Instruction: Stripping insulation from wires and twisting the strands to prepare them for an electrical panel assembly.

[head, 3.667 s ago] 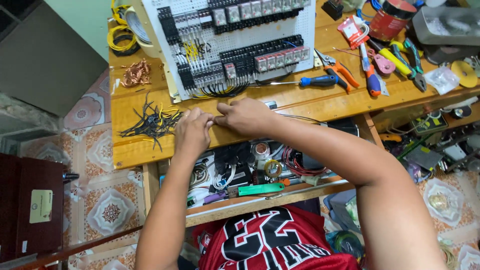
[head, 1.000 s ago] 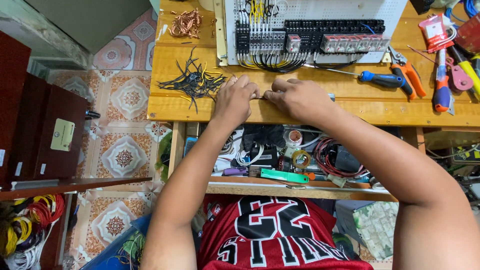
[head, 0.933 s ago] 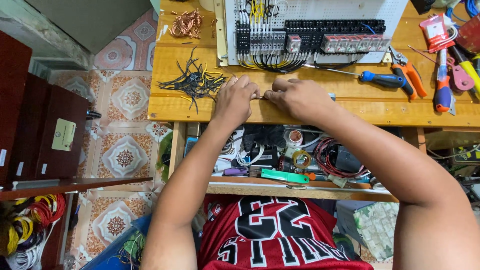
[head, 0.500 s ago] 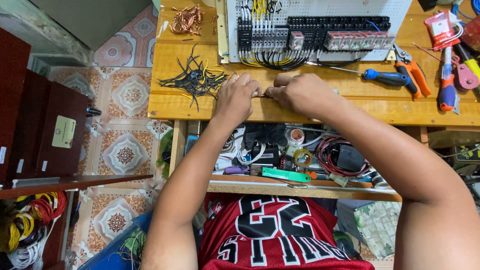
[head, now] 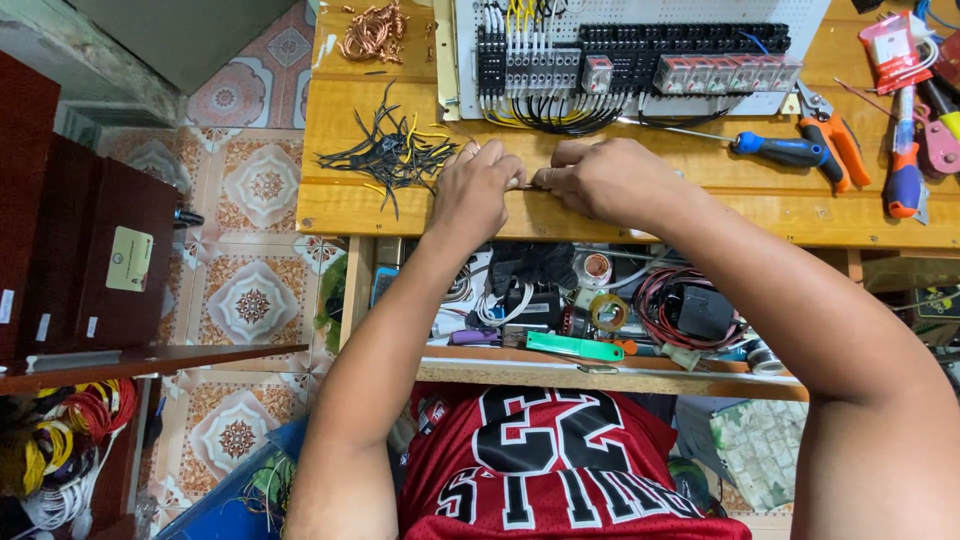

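— Shifted since half a second ago?
— Barely: both hands kept together at the bench edge, view drifted slightly.
— Fingers?
— Left hand (head: 478, 190) and right hand (head: 610, 180) both pinched narrow on a thin short wire piece (head: 524, 185) between them, above the wooden workbench (head: 640, 215).
— Nearby?
— Heap of black and yellow wire offcuts (head: 390, 155) at ten o'clock; blue-handled screwdriver (head: 770, 150) at two o'clock.

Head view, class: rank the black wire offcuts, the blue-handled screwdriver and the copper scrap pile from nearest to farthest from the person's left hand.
1. Black wire offcuts, just left of the left hand.
2. Copper scrap pile, far bench edge, upper left.
3. Blue-handled screwdriver, past the right hand.
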